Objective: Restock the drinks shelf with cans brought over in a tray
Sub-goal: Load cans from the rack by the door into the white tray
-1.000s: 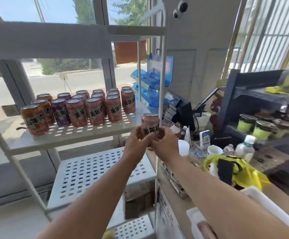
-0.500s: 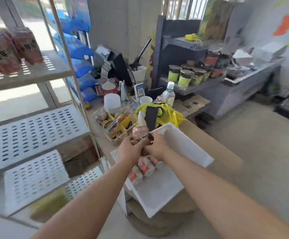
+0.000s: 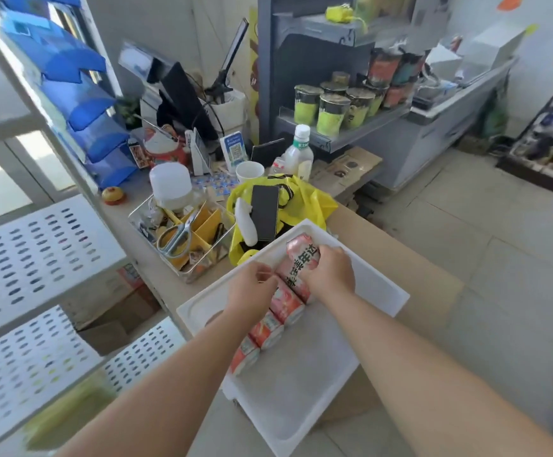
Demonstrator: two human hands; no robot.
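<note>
A white tray [image 3: 304, 394] lies on the brown counter with a row of pink drink cans [image 3: 270, 329] on their sides along its left part. My right hand [image 3: 332, 275] grips the far pink can [image 3: 301, 253] of that row, tilted, at the tray's back end. My left hand [image 3: 252, 290] hovers over the neighbouring cans with its fingers curled; whether it holds one is hidden. The white perforated shelf [image 3: 37, 249] is at the left, its visible boards bare.
Behind the tray sit a yellow plastic bag [image 3: 311, 202] with a black phone on it, a clear organiser with scissors [image 3: 179, 235], a white cup, a bottle and a till screen. A grey rack of green tubs [image 3: 331, 113] stands further back. A cardboard box is under the shelf.
The view swung from the stocked upper shelf down to the tray. Both hands brought the pink can from beside the shelf down into the tray; the left hand has come off it.
</note>
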